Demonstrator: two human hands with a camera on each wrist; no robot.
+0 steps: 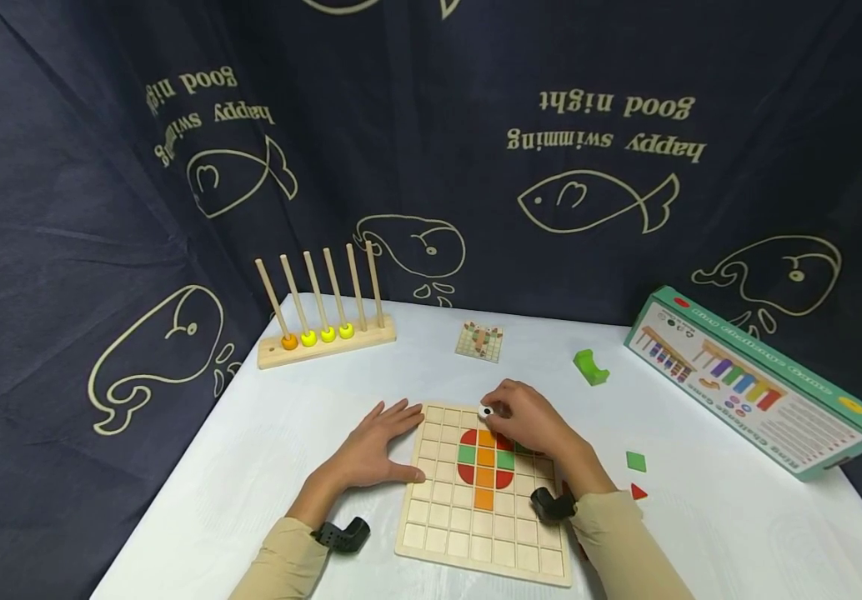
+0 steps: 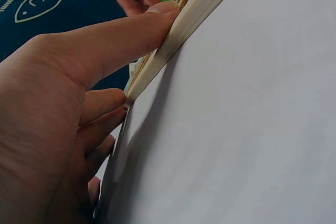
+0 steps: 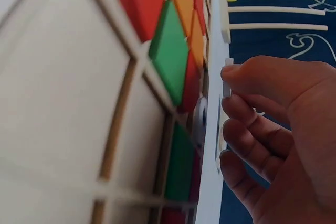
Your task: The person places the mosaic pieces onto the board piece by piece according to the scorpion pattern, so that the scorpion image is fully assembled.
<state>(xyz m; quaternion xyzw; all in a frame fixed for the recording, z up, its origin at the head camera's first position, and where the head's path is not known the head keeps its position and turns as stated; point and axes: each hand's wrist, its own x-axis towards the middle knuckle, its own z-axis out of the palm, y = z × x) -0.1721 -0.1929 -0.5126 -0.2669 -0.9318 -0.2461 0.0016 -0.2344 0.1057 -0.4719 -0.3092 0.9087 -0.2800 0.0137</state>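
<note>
My beige sleeves (image 1: pixel 292 550) come in first, each wrist carrying a small black camera (image 1: pixel 348 535). My left hand (image 1: pixel 373 450) is spread with fingers extended, thumb resting on the near part of the wooden board's (image 1: pixel 481 548) left rim and fingertips touching that edge further along. The gridded board lies flat on the white desk (image 1: pixel 326 392); in its squares sit a column of orange tiles (image 1: pixel 485 477), with red (image 1: pixel 503 479) and green (image 1: pixel 504 459) ones beside it. Right of the board are a loose red triangle (image 1: pixel 638 492) and, just past it, a green diamond (image 1: pixel 636 462). My right hand (image 1: pixel 532 417) pinches a small white piece with a black dot (image 1: pixel 486 411) between thumb and forefinger at the board's far edge. Beyond lie a green cradle (image 1: pixel 591 367), a pattern card (image 1: pixel 479 342), a game box (image 1: pixel 746 383) to the right and a peg rack (image 1: pixel 371 333) with orange and yellow beads (image 1: pixel 328 334) to the left. Behind everything hangs a dark cloth (image 1: pixel 401 125) printed with fish.
</note>
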